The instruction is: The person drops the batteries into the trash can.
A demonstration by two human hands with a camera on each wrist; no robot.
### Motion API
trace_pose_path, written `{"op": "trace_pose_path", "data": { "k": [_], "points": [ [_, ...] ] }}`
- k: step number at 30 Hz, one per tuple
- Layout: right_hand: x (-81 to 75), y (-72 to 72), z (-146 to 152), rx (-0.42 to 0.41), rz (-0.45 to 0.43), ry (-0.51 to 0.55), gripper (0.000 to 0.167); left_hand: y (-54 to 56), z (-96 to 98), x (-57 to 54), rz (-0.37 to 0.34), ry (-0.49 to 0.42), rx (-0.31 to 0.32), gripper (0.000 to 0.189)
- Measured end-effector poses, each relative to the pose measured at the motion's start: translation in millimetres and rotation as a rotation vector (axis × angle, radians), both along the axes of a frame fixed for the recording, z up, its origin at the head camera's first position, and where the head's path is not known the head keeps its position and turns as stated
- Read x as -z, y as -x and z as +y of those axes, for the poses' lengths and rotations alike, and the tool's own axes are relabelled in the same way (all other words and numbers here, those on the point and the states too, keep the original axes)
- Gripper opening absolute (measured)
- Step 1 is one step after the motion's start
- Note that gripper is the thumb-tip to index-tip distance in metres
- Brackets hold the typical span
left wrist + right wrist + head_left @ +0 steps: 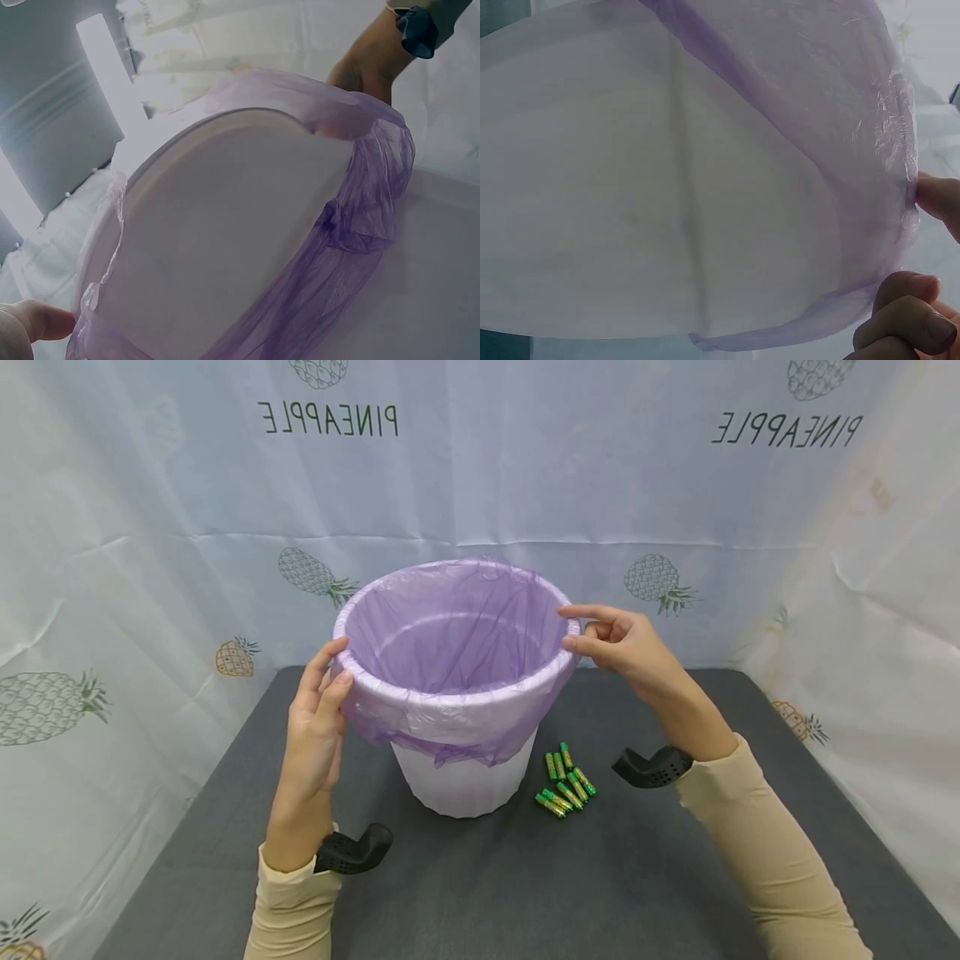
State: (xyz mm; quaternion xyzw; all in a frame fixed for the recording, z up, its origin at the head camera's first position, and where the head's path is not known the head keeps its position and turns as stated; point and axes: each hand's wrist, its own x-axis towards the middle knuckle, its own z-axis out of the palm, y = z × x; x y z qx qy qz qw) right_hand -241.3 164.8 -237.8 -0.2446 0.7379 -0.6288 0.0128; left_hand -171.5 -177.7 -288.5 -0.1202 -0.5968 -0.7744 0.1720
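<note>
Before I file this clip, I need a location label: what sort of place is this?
Probably a curtained-off filming booth: pineapple-print curtains hang behind and on both sides of a dark table, and a bright tube light shows overhead.

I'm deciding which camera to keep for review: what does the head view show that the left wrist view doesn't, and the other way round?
Only the head view: small green cylinders on the dark table, and mirrored PINEAPPLE lettering on the backdrop cloth.
Only the left wrist view: bright light strips overhead.
Both: the white bin, the purple bag over its rim, and at least part of the left grip and right grip there.
</note>
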Motion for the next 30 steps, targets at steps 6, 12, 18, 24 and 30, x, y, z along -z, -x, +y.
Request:
{"op": "trace_pose_path", "data": {
  "k": [6,12,18,24,30],
  "points": [
    [7.2,-3.6,7,0.006,-0.002,0.123,0.034,0.3,1.1,-0.8,-0.003,-0.003,-0.009,0.038],
    [23.5,-5.6,21,0.007,0.001,0.155,0.034,0.3,1.4,-1.4,0.005,0.0,-0.007,0.038],
    [45.8,-3.5,33,-0.023,-0.003,0.145,0.034,0.0,0.7,-0.8,0.007,-0.003,-0.006,0.038],
    [65.2,-1.8,39,-0.018,0.003,0.102,0.033,0.6,1.0,-0.1,0.007,-0.004,-0.011,0.038],
    [79.1,-2.3,44,-0.007,-0.003,0.072,0.032,1.6,1.1,0.6,0.02,-0.006,0.001,0.038]
  ]
}}
